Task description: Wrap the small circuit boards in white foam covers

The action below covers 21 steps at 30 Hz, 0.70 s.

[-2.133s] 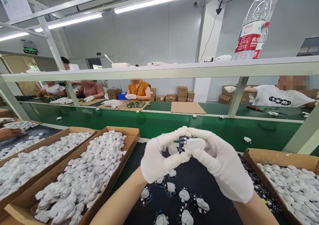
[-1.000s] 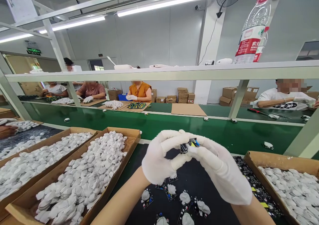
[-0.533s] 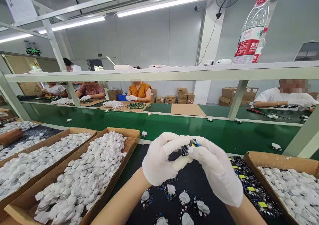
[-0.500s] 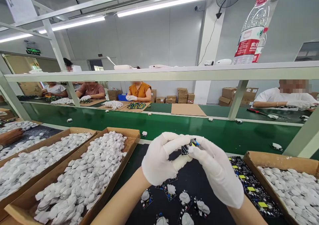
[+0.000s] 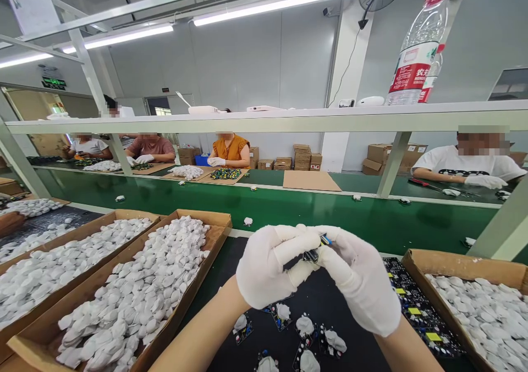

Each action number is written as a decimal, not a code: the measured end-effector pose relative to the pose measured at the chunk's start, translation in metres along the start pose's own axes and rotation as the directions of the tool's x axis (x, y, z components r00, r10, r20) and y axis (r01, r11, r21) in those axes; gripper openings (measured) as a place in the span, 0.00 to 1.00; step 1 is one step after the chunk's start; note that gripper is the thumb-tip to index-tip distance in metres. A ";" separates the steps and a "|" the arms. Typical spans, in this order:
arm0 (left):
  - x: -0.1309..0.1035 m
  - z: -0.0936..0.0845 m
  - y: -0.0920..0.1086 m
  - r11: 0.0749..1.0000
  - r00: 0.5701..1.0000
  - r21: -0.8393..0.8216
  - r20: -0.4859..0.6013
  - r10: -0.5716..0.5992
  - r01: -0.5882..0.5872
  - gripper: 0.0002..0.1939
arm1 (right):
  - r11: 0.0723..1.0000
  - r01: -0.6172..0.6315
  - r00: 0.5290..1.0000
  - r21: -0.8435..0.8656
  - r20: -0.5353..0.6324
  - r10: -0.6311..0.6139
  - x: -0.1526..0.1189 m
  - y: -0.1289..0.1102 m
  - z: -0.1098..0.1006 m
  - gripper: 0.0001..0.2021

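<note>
Between my two white-gloved hands is a small black circuit board [image 5: 312,255] with blue and yellow parts, mostly covered by fingers. My left hand [image 5: 270,262] pinches it from the left. The fingers of my right hand [image 5: 361,276] close on its other side, the thumb pressed against it. Below my hands, several black boards topped with white lumps [image 5: 305,326] lie on a black mat [image 5: 231,254]. Rows of black boards with yellow parts [image 5: 413,311] lie right of my right hand.
Cardboard trays [image 5: 225,221] of white discs stand at left, another tray [image 5: 466,259] at right. A green conveyor [image 5: 289,204] carries several small pieces beyond the mat. A shelf [image 5: 264,122] with bottles [image 5: 418,53] crosses above. Co-workers sit across, and a hand [image 5: 11,222] shows at far left.
My fingers have closed further over the circuit board, which has tilted and shows less. Pieces on the conveyor have shifted right. The co-worker at right has lowered a gloved hand.
</note>
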<state>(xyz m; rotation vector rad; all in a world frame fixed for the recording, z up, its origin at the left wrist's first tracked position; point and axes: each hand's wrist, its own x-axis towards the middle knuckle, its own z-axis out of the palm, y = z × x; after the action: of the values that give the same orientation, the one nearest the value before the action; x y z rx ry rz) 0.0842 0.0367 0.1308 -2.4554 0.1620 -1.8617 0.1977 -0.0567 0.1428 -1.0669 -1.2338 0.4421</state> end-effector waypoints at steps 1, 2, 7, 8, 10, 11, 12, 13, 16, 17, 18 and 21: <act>-0.001 0.001 0.000 1.000 1.000 0.005 -0.012 -0.004 0.004 0.11 | 1.000 -0.001 1.000 -0.014 -0.015 0.001 0.000 -0.001 0.001 0.08; -0.002 0.001 0.001 1.000 1.000 0.010 -0.018 -0.008 0.008 0.12 | 1.000 -0.003 1.000 -0.023 -0.025 0.003 0.000 -0.001 0.002 0.07; -0.005 0.002 0.000 0.998 0.999 -0.042 -0.007 -0.043 0.043 0.14 | 0.994 -0.054 0.996 0.097 0.072 0.047 -0.001 -0.003 0.000 0.07; -0.005 0.001 0.000 0.997 0.998 -0.053 -0.013 -0.053 0.053 0.13 | 0.987 -0.083 0.993 0.139 0.099 0.070 -0.001 -0.002 -0.001 0.07; -0.005 0.000 0.000 0.996 0.997 -0.061 -0.023 -0.068 0.067 0.12 | 0.972 -0.140 0.984 0.191 0.135 0.115 -0.003 -0.002 -0.002 0.08; -0.005 0.000 0.000 0.996 0.997 -0.058 -0.022 -0.073 0.072 0.12 | 0.968 -0.159 0.980 0.197 0.148 0.131 -0.003 -0.002 -0.003 0.09; -0.005 0.000 0.000 0.996 0.997 -0.051 -0.012 -0.078 0.077 0.11 | 0.967 -0.167 0.978 0.194 0.157 0.137 -0.004 -0.003 -0.002 0.09; -0.004 0.000 0.000 0.996 0.997 -0.042 0.001 -0.075 0.075 0.11 | 0.968 -0.168 0.977 0.186 0.159 0.139 -0.005 -0.003 -0.002 0.09; -0.004 0.002 -0.001 0.999 0.999 -0.019 0.038 -0.028 0.029 0.11 | 0.972 -0.160 0.979 0.171 0.153 0.135 -0.006 -0.002 0.002 0.11; -0.004 0.003 -0.001 1.000 0.999 -0.015 0.042 -0.007 0.008 0.12 | 0.973 -0.158 0.980 0.169 0.147 0.134 -0.007 0.000 0.003 0.11; -0.004 0.004 -0.001 1.000 0.999 -0.013 0.039 0.010 -0.009 0.12 | 0.974 -0.154 0.981 0.168 0.140 0.131 -0.007 0.001 0.004 0.11; -0.007 0.006 -0.002 1.000 1.000 -0.031 0.020 -0.003 0.004 0.16 | 0.972 -0.135 0.987 0.192 0.117 0.114 -0.008 0.006 0.006 0.11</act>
<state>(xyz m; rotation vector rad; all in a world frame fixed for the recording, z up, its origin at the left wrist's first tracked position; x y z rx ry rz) 0.0887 0.0389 0.1230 -2.4949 0.1872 -1.8489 0.1906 -0.0576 0.1327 -0.9613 -1.1907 0.7117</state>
